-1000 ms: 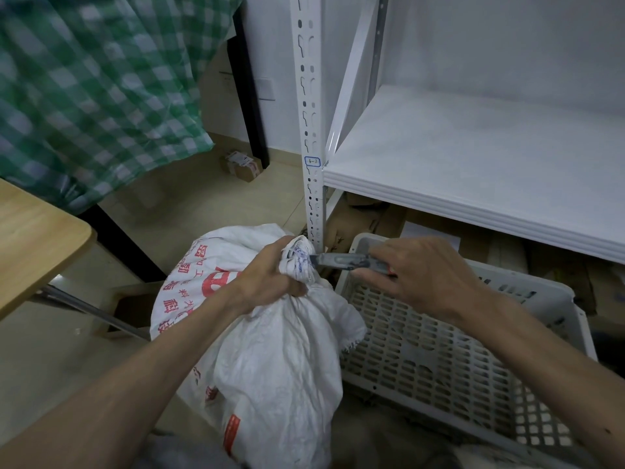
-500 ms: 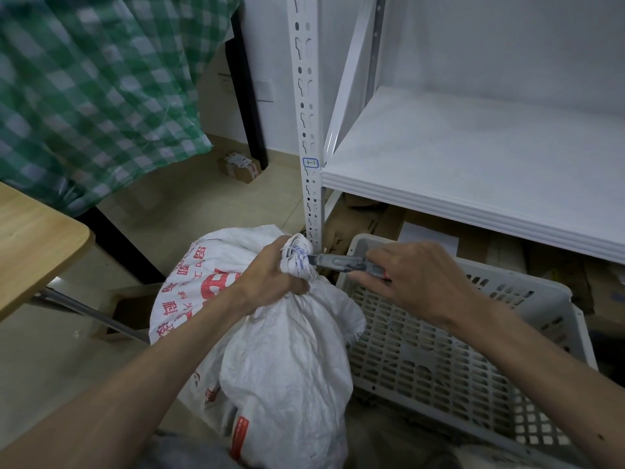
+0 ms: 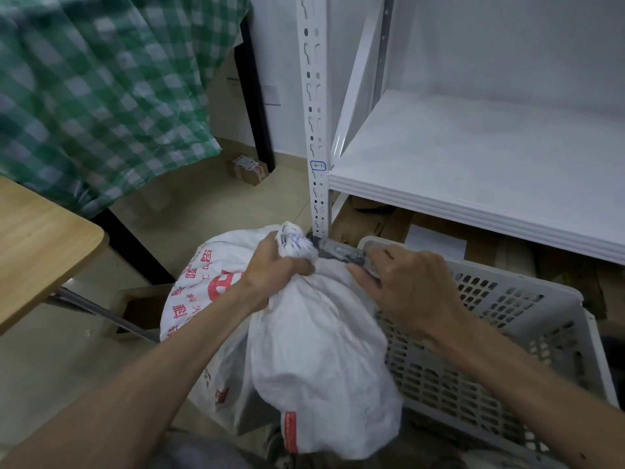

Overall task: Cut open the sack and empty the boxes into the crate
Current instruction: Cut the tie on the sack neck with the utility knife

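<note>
At far left a wooden tabletop (image 3: 37, 245) juts below a hanging green checked cloth (image 3: 101, 96); on the floor beside it stands the white sack (image 3: 314, 350) with red print, its bunched neck gripped tight in the left hand (image 3: 274, 269). Right of the neck, the right hand (image 3: 412, 289) curls round a grey utility knife (image 3: 341, 253), its tip touching the gathered fabric; the perforated grey crate (image 3: 507, 333) sits against the sack, under the white shelf (image 3: 473, 170).

White sack (image 3: 314, 350) with red print; pale grey crate (image 3: 527, 336); green-and-white checked cloth (image 3: 101, 93); white shelf (image 3: 473, 164).
</note>
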`<action>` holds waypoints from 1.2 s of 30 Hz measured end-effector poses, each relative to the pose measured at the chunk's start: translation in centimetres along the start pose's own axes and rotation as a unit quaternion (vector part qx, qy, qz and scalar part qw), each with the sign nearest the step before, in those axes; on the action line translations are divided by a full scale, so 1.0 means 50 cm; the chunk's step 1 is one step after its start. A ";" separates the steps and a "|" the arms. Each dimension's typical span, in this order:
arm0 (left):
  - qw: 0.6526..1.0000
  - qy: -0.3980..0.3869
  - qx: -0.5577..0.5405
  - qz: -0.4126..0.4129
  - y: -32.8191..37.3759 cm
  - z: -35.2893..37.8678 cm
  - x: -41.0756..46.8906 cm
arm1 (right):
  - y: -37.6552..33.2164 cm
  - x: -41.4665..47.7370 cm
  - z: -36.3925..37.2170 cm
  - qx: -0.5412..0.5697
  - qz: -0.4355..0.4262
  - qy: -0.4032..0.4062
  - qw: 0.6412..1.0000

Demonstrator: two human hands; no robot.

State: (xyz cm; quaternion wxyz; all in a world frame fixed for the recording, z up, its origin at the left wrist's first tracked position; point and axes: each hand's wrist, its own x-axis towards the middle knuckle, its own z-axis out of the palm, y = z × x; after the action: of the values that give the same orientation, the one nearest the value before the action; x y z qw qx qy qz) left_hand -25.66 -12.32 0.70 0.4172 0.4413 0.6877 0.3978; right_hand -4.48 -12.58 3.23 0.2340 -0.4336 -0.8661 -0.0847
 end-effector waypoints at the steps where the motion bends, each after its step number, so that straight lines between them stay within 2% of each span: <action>1: 1.000 -0.011 0.010 0.001 0.001 0.001 0.000 | 0.000 0.002 0.001 -0.005 0.008 -0.005 1.000; 25: 0.999 -0.034 0.030 0.005 0.001 0.013 -0.002 | -0.005 0.013 -0.014 -0.015 -0.009 -0.049 0.999; 36: 0.999 -0.042 0.032 0.005 0.003 0.014 -0.005 | -0.009 0.013 -0.017 -0.015 0.009 -0.051 0.999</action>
State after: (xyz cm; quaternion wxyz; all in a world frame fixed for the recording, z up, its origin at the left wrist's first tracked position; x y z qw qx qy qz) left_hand -24.89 -12.39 0.67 0.4296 0.4738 0.6799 0.3588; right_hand -4.88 -12.70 4.33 0.1837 -0.4488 -0.8715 -0.0737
